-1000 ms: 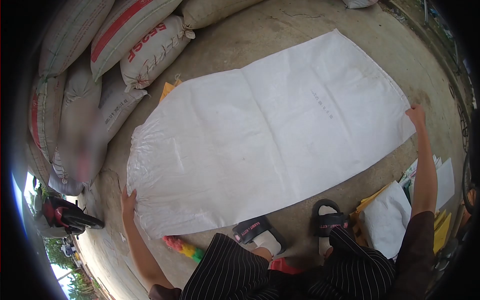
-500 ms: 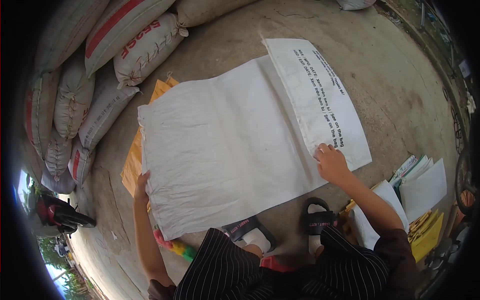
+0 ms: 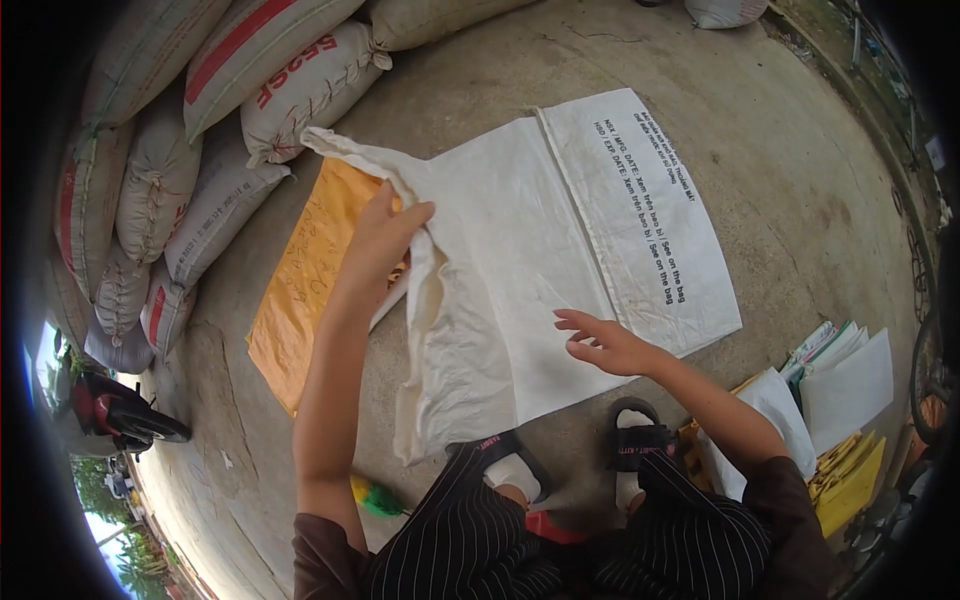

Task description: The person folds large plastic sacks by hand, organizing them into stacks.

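Note:
A white woven sack (image 3: 490,230) lies on the concrete in front of me, its right end folded over in a flap (image 3: 650,200) that carries black print. My left hand (image 3: 385,240) grips the sack's left edge, which is lifted and bunched, with fingers and thumb closed on the fabric. Over the lower middle of the sack is my right hand (image 3: 605,343), its fingers apart and nothing in them. Partly beneath the raised edge lies an orange-yellow sack (image 3: 300,290) with faint handwriting on it.
Full sacks (image 3: 310,90) are stacked at the upper left. Folded white bags (image 3: 845,385) and yellow bags (image 3: 850,470) lie at my right. A motorbike (image 3: 125,415) stands at the far left. A green and yellow item (image 3: 378,498) is near my feet.
My left hand has lifted the sack's left edge and carried it up and rightward, uncovering more of the orange-yellow sack. My right hand has let go of the flap and moved left.

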The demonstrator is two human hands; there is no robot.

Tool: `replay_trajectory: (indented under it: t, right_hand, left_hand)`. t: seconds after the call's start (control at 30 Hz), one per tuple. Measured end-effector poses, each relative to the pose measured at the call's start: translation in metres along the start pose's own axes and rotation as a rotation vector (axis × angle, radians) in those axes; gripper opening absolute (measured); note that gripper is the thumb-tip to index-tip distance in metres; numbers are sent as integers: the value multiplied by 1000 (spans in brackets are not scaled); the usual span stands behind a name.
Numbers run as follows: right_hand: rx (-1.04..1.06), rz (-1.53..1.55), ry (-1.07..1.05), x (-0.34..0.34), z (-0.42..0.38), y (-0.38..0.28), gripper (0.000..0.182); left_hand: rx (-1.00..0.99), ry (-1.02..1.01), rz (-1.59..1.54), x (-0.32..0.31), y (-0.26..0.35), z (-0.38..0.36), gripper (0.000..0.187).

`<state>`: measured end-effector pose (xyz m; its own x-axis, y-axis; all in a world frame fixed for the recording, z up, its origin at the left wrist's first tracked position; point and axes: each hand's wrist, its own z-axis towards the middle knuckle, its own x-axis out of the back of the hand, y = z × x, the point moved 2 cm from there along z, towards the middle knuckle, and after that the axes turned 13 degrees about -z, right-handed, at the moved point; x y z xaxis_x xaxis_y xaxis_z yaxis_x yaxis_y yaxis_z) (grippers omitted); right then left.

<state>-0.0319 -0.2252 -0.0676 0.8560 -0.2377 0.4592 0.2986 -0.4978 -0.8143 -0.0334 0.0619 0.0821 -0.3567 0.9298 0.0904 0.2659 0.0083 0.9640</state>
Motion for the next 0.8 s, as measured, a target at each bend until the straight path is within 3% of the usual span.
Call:
replay_trajectory:
  t: [0.03, 0.1, 0.17, 0.2, 0.23, 0.3, 0.43, 0.5, 0.57, 0.63, 0.7, 0.77, 0.8]
  right_hand:
    - [65, 426, -4, 5, -3, -14, 62]
    - [-15, 783, 77, 27, -6, -18, 65]
    - [-114, 1040, 196, 63, -14, -2, 79]
    - [-137, 952, 229, 77, -17, 22, 87]
    - [-373, 844, 330, 87, -24, 51, 81]
    - [-600, 470, 296, 97, -29, 80, 69]
    - [-480, 233, 263, 53, -10, 186, 56]
    - [-466, -156, 392, 33, 0, 209, 43]
    - [-440, -190, 433, 18, 2, 212, 40]
    - [-417, -206, 470, 8, 0, 209, 37]
    - [-479, -389, 327, 22, -11, 193, 34]
    - [-401, -491, 367, 46, -32, 182, 28]
    - [-377, -617, 526, 59, -47, 185, 27]
  left_hand:
    - [86, -75, 92, -32, 10, 10, 45]
    - [203, -378, -63, -89, -9, 39, 78]
    - [230, -528, -50, -133, -38, 48, 84]
    - [217, -493, 90, -146, -59, 55, 83]
    - [205, -459, 229, -152, -81, 60, 82]
    - [165, -355, 322, -146, -123, 56, 80]
    - [170, 56, 744, -107, -225, 19, 78]
    - [96, 344, 773, -83, -253, -13, 73]
    - [235, 368, 633, -61, -281, -35, 72]
    - [236, 353, 573, -43, -308, -48, 69]
    - [235, 334, 507, -28, -317, -66, 65]
    - [-162, 154, 758, -20, -309, -82, 59]
    - [-160, 147, 758, -9, -304, -88, 59]
